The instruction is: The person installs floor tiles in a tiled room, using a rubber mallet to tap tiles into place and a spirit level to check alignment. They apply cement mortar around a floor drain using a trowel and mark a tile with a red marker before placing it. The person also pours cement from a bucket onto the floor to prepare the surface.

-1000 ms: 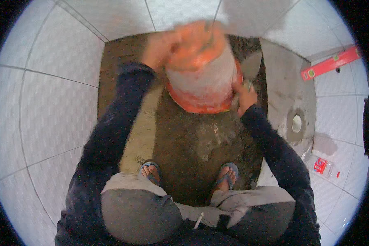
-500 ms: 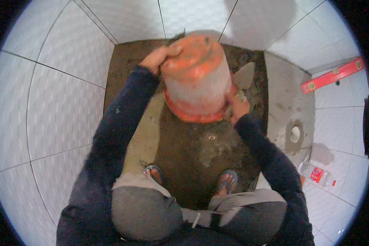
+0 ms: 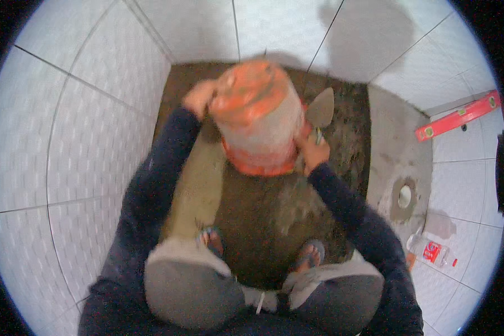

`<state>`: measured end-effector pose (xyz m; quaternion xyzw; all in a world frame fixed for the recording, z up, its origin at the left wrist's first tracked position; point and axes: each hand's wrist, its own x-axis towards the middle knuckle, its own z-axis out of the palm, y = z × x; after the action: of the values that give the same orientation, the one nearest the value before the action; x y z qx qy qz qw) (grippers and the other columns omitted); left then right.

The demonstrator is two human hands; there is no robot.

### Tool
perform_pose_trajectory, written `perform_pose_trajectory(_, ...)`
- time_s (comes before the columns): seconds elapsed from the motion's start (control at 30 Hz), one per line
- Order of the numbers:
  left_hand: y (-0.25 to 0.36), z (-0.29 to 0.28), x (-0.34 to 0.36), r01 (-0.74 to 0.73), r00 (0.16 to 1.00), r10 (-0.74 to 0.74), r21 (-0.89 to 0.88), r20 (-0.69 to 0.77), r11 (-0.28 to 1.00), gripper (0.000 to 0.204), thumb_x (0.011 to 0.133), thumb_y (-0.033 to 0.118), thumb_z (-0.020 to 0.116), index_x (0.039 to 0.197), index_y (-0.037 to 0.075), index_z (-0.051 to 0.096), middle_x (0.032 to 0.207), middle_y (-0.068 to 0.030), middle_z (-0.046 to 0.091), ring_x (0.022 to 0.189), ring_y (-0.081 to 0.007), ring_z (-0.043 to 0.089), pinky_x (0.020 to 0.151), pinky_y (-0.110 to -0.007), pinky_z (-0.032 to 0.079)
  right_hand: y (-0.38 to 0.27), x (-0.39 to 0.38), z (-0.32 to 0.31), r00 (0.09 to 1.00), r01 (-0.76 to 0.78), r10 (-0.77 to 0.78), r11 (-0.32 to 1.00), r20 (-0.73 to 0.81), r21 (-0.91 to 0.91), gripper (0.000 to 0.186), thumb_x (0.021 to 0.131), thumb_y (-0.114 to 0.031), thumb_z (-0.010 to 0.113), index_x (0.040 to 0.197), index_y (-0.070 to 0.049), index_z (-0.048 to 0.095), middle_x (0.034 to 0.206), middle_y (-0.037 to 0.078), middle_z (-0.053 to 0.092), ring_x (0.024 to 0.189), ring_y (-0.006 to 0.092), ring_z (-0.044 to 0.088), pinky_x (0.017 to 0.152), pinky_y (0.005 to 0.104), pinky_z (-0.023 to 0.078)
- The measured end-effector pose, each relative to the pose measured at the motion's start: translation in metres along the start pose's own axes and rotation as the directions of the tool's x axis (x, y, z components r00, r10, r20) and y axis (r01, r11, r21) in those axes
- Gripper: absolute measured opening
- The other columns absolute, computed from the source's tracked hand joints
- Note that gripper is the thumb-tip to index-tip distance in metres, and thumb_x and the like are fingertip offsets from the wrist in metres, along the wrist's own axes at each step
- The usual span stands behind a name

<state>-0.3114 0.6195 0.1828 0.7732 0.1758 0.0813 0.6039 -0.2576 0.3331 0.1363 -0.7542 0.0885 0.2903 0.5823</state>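
An orange bucket (image 3: 263,131), smeared pale grey, is tipped over with its bottom up toward me and its rim low and facing away. My left hand (image 3: 199,99) grips the edge of its base. On the other side, my right hand (image 3: 312,150) is closed at the rim and also holds a trowel, whose pointed grey blade (image 3: 322,108) sticks up past the bucket. The mouth of the bucket is hidden, so I cannot tell what is inside. Some motion blur covers the bucket and hands.
Damp dark mortar (image 3: 252,224) covers the floor around my sandalled feet. White tiled walls (image 3: 106,140) close in at left and back. To the right are a concrete strip with a round drain pipe (image 3: 405,196), a red spirit level (image 3: 458,116) and a clear plastic bottle (image 3: 431,251).
The bucket, with both hands on it, has shifted slightly left and down in view. The whole view has also moved a little. Both hands keep their hold.
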Motion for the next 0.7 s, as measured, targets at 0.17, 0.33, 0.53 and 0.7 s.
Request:
perform_pose_trajectory(0.17,-0.045,-0.033,-0.053,0.29,0.956,-0.241,-0.653,0.166,0.7,0.051,0.098,0.041,0.054,0.126,-0.001,0.058,0.128,-0.0098,0.06,0.119,-0.0225,0.055,0.106,-0.036,0.039,-0.018,-0.016,-0.023,0.923,0.331,-0.371,0.9,0.102,0.283,0.053,0.077,-0.019,0.077,0.121,-0.001,0.055,0.106,0.008,0.065,0.091,0.0195,0.064,0.08,0.0335,0.054)
perform_pose_trajectory(0.33,-0.032,-0.073,-0.099,0.323,0.937,-0.324,-0.686,0.134,0.652,0.075,0.095,0.064,0.043,0.126,-0.003,0.057,0.128,-0.0111,0.06,0.12,-0.0245,0.053,0.107,-0.042,0.035,-0.126,-0.069,-0.042,0.845,0.404,-0.401,0.912,0.354,0.068,0.04,0.078,-0.018,0.071,0.113,0.0,0.059,0.093,0.007,0.066,0.081,0.0193,0.065,0.072,0.0331,0.054)
perform_pose_trajectory(0.53,-0.027,-0.053,-0.161,0.24,0.883,-0.362,-0.376,-0.299,0.895,0.079,0.098,0.062,0.035,0.133,-0.007,0.051,0.134,-0.0192,0.055,0.13,-0.0308,0.048,0.111,-0.042,0.032,-0.094,-0.126,0.031,0.659,0.676,-0.511,0.724,0.552,-0.137,0.03,0.076,-0.018,0.067,0.097,0.003,0.061,0.074,0.011,0.063,0.069,0.0184,0.064,0.064,0.0339,0.051)
perform_pose_trajectory(0.7,-0.012,-0.029,-0.175,0.151,0.975,-0.186,-0.246,-0.124,0.957,0.068,0.098,0.054,0.044,0.132,-0.004,0.053,0.127,-0.0142,0.06,0.123,-0.0266,0.052,0.107,-0.039,0.036,-0.084,-0.124,0.059,0.3,0.903,-0.623,0.429,0.723,-0.005,0.023,0.079,-0.02,0.06,0.08,0.003,0.059,0.075,0.021,0.063,0.069,0.0347,0.063,0.065,0.0433,0.05)
